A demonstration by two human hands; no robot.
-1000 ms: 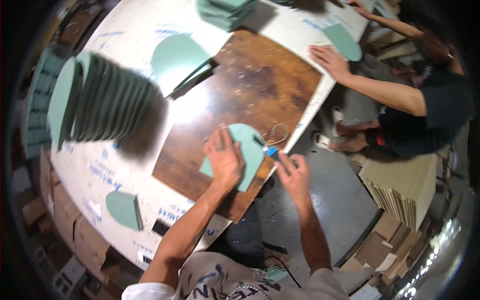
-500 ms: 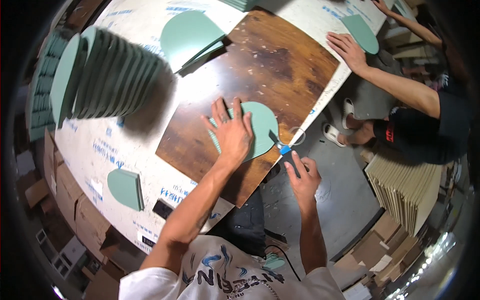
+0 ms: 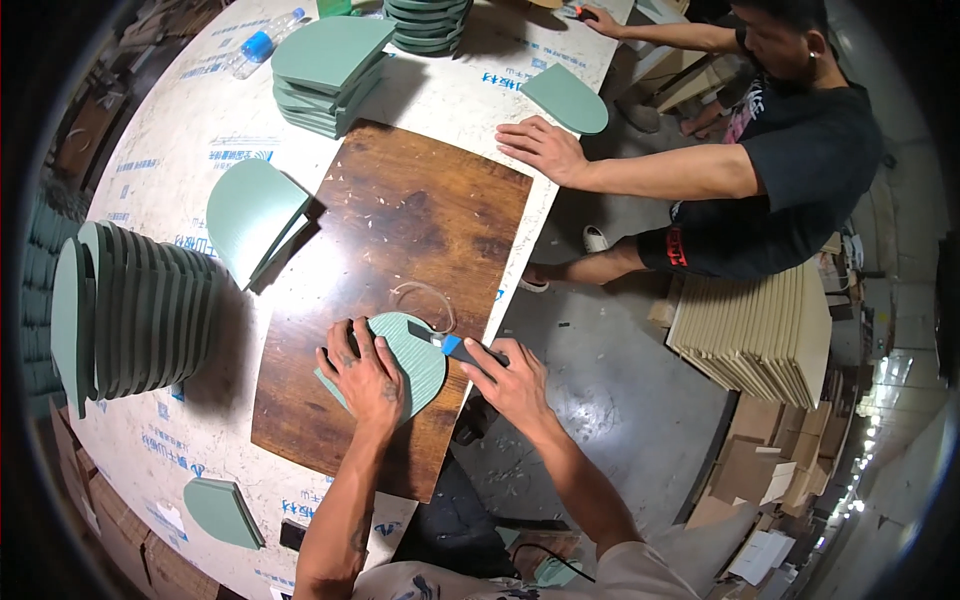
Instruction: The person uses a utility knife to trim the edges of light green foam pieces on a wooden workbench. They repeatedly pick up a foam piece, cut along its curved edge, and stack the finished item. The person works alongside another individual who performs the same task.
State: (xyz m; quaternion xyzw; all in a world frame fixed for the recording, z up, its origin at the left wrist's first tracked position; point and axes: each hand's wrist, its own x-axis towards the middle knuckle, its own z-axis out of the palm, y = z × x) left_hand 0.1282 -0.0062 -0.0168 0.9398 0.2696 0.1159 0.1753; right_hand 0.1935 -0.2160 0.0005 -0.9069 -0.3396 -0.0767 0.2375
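brown board on the worktable, my left hand flat, pinning the green foam piece under it. right hand just beside, gripping a blue knife at its edge.

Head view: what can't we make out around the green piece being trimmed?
- Green half-round piece: its left part is hidden under the left hand.
- Blue-handled knife: the blade tip is too small to see, and the rear of the handle is covered by the right hand.
- Wooden board: its near corner is hidden behind the left forearm.
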